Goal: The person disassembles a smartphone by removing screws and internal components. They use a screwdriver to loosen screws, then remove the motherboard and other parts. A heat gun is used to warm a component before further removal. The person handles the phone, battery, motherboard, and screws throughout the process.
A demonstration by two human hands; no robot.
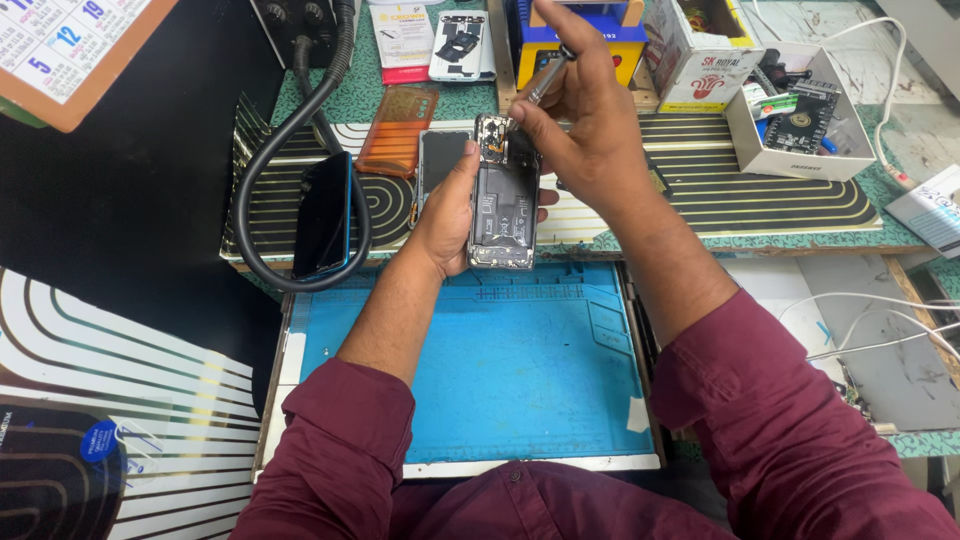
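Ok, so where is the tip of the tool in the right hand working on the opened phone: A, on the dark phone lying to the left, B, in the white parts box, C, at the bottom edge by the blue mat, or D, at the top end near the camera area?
D: the right hand holds the screwdriver with its tip at the top end of the opened phone, which the left hand grips.

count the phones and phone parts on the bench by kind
Opened phone in left hand: 1
Closed dark phone: 1
Phone backs, orange and pale: 2
Grey panel: 1
Total: 5
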